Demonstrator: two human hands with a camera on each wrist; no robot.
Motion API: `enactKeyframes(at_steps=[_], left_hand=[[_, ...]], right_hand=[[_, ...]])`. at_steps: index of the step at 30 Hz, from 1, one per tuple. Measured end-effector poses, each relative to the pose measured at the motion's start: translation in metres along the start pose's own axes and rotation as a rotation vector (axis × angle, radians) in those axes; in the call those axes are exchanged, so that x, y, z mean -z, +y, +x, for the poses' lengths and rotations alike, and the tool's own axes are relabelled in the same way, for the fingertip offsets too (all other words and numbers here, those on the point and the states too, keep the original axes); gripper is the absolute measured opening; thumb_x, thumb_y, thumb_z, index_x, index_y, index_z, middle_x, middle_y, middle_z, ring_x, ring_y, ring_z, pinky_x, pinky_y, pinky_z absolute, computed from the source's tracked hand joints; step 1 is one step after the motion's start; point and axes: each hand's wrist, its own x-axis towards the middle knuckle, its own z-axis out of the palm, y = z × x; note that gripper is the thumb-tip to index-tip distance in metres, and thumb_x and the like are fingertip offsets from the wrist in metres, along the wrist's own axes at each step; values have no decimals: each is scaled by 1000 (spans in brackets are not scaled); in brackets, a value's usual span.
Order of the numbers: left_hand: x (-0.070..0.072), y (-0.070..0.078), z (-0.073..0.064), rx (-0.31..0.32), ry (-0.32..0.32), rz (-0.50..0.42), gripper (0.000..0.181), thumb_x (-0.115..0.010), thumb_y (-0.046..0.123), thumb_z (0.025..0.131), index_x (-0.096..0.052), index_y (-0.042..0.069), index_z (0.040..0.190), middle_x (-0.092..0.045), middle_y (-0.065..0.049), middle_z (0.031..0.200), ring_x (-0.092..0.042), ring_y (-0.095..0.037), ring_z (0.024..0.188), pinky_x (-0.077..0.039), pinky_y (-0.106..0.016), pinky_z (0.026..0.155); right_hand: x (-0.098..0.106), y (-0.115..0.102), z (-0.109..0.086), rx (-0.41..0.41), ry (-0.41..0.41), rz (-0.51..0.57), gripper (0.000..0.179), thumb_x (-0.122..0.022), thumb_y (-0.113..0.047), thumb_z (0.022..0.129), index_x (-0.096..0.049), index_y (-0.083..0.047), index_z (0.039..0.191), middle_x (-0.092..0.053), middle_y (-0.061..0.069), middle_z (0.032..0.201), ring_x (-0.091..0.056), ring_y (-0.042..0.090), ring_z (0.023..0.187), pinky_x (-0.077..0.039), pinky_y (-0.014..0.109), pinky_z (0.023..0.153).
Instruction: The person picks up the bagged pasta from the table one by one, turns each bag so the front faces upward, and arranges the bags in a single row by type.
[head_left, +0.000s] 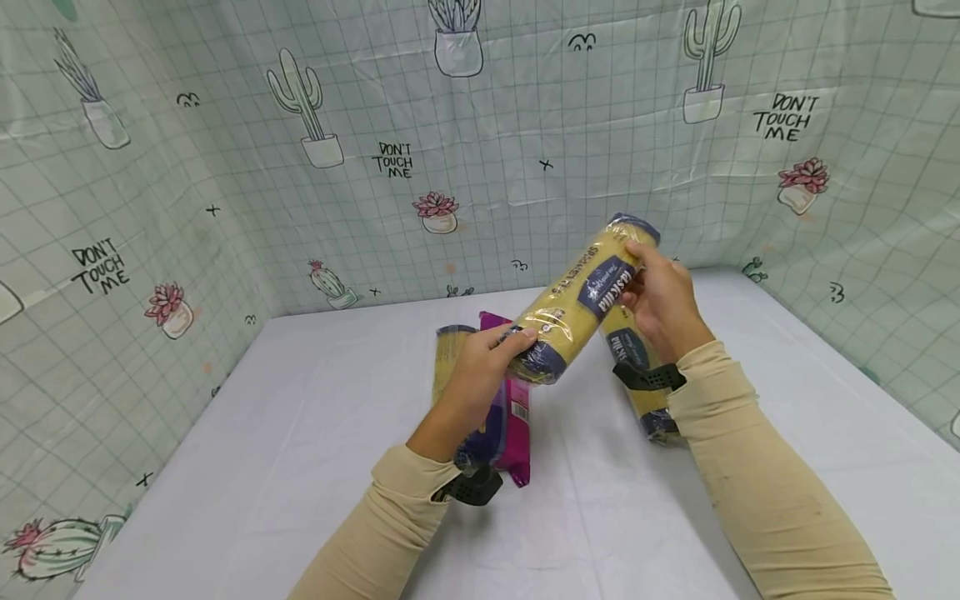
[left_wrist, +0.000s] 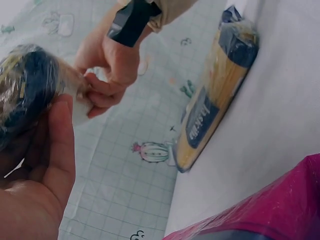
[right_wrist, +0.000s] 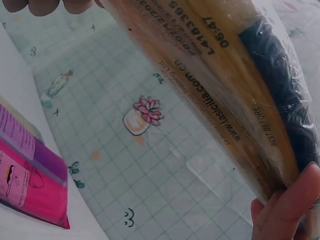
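A clear-wrapped pack of spaghetti [head_left: 573,292] with dark blue ends is held tilted above the table, its far end up to the right. My left hand [head_left: 476,367] grips the lower near end, thumb on top. Around the upper end curl the fingers of my right hand [head_left: 666,296]. Small print and a "best before" mark show on the pack's side [right_wrist: 215,90] in the right wrist view. Beneath my right forearm a second spaghetti pack [head_left: 628,346] lies on the table; its label also shows in the left wrist view.
Left of centre on the white table [head_left: 322,433] lie a magenta bag [head_left: 519,437] and another yellow pasta pack [head_left: 450,350], both partly covered by my left hand and wrist. A checked curtain [head_left: 510,117] with cactus drawings stands behind and at the sides.
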Motion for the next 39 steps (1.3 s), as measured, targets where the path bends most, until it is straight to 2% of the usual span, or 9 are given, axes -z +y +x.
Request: enactKeyframes(at_steps=[4, 8, 13, 16, 20, 23, 26, 32, 39], left_hand=[[-1, 0, -1, -13, -17, -27, 46, -54, 37, 101, -70, -6, 108, -69, -11, 93, -63, -16, 83, -54, -29, 76], [-3, 1, -2, -9, -20, -3, 43, -57, 35, 99, -73, -5, 104, -71, -10, 91, -64, -16, 83, -54, -30, 76], [-5, 0, -4, 7, -54, 19, 37, -58, 28, 99, -74, -3, 108, -73, -11, 93, -67, -17, 85, -56, -31, 78], [-6, 0, -4, 9, -68, 29, 35, -59, 27, 99, -74, -3, 111, -73, -12, 95, -69, -18, 85, -57, -32, 78], [-8, 0, -4, 24, -71, 52, 33, -62, 27, 98, -74, 0, 113, -74, -10, 96, -70, -17, 85, -57, -31, 78], [-9, -2, -4, 38, -81, 69, 33, -64, 26, 98, -73, 0, 116, -75, -9, 97, -69, -16, 85, -56, -30, 78], [-12, -3, -4, 43, -96, 83, 32, -65, 25, 98, -73, 0, 117, -75, -9, 96, -68, -14, 84, -56, -33, 78], [-17, -2, -5, 59, -118, 122, 30, -67, 24, 98, -72, 2, 118, -76, -6, 95, -68, -12, 82, -56, -44, 81], [-15, -2, -4, 43, -127, 83, 31, -67, 21, 97, -72, -1, 119, -76, -11, 97, -70, -14, 83, -57, -43, 82]], right_hand=[[0, -1, 1, 6, -1, 9, 40, -72, -24, 94, -48, -1, 116, -62, 8, 86, -55, 12, 63, -42, 18, 44], [1, -2, 1, 19, -14, -11, 42, -73, -26, 93, -46, -3, 116, -62, 7, 85, -54, 11, 62, -40, 18, 45], [2, -4, 0, 29, -37, -51, 45, -74, -29, 93, -48, -3, 118, -63, 6, 85, -54, 10, 64, -41, 18, 46], [3, -6, 0, 27, -95, -78, 44, -72, -29, 94, -48, -3, 121, -64, 6, 89, -54, 11, 67, -43, 19, 48], [7, -14, 0, 9, -240, -129, 37, -64, -25, 99, -44, -4, 123, -62, 5, 93, -50, 13, 73, -44, 21, 58], [12, -20, -1, 14, -341, -171, 30, -60, -22, 102, -45, -2, 119, -60, 4, 94, -50, 15, 78, -45, 25, 66], [16, -25, -3, 37, -391, -190, 26, -59, -17, 102, -48, -1, 119, -60, 4, 94, -53, 16, 82, -48, 26, 72], [18, -26, -5, 84, -357, -232, 33, -61, -9, 100, -49, -5, 130, -58, 3, 96, -53, 14, 82, -50, 27, 75], [16, -21, -3, 117, -303, -320, 38, -62, -15, 100, -50, -8, 135, -60, 2, 96, -54, 13, 81, -49, 27, 76]])
